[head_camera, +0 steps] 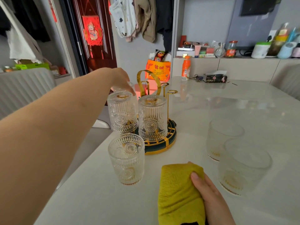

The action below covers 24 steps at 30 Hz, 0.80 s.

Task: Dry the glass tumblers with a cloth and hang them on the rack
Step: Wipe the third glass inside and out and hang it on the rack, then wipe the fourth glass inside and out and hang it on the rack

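**Cloth held in the right hand, left hand on a tumbler at the rack**

Nearest the camera, a folded yellow cloth (178,194) is grasped by the right hand (211,195) at the near edge of the white table (97,200). The thumb (197,177) is pressed onto the top of the cloth; the other fingers are hidden under the fabric.

Just beyond the cloth and to its left, an upright tumbler (126,159) of embossed glass is set on the table, mouth up, close to the rack (164,147) but apart from it. The rack, a round dark-green base with gold bars, a gold arched handle and gold loop-topped posts, is placed near the table's left edge. Two tumblers are hung upside down on its posts: the front-left tumbler (122,112) and the front-right tumbler (152,117), side by side and almost touching. The front-left one is seen slightly tilted.

The left arm is stretched across from the left, and the left hand (121,79) is closed from above over the base of a rear tumbler (119,88), which is held inverted just behind the front-left tumbler. Whether this rear tumbler is already seated on a post cannot be told.

To the right of the rack, a plain glass (225,138) and a second plain glass (243,166) are stood upright on the table, the second nearer the camera and overlapping the first in view. At the far end of the table an orange bottle (185,68) and a dark tissue pack (215,78) are seen.
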Motion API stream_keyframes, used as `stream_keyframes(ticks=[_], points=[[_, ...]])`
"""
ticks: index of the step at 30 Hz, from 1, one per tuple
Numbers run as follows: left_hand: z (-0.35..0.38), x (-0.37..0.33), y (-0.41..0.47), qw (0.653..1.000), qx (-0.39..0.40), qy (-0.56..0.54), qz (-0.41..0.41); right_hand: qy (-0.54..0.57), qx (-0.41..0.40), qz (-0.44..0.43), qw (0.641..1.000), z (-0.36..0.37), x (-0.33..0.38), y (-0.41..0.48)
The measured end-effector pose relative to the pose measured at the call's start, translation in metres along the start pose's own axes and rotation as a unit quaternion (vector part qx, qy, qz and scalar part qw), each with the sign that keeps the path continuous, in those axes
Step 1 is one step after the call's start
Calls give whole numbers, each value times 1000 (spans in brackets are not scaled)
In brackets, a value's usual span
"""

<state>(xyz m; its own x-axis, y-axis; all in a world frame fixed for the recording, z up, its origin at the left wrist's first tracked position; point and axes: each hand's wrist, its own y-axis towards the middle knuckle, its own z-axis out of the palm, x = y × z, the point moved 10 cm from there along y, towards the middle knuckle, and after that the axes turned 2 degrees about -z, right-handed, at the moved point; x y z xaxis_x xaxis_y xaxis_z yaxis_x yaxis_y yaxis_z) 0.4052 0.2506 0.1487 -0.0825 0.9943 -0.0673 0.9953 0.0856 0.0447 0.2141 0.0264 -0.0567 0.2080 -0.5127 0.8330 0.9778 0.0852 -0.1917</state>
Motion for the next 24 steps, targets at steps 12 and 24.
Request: stream_keyframes(ticks=[12,24], points=[[9,3,11,1000,16,6,8,-22,26,-15,999,3,-2,3],[-34,31,-116,846,-324,-423,28,-91,9,-43,995,3,2,-2]])
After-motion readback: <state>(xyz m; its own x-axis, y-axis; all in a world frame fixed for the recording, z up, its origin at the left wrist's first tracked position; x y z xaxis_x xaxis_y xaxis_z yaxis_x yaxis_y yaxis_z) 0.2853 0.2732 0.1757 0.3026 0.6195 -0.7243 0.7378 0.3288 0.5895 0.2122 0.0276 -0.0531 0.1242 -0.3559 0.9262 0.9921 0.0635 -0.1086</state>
